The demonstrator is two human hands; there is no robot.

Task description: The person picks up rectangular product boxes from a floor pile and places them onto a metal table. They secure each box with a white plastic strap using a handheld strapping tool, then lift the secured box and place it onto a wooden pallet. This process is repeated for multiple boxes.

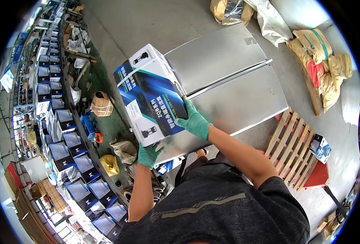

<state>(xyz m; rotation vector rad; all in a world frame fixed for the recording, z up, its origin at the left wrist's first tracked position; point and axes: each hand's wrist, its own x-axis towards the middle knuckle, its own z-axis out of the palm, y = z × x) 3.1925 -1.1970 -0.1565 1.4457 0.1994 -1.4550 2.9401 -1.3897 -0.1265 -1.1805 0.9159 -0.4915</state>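
A blue, black and white printed cardboard box lies tilted over the left end of a metal-topped table, a pale strap running across its far part. My right hand, in a green glove, grips the box's right edge, thumb on its printed face and fingers along the side. At the near left corner my left hand, also green-gloved, is closed against the box's lower edge, its fingers partly hidden beneath. Whether the box rests on the table or is lifted off it, I cannot tell.
Rows of similar boxes line a long curved rack on the left. A strapped brown carton and a yellow bag lie on the floor. To the right are a slatted wooden pallet, a small box and stacked sacks.
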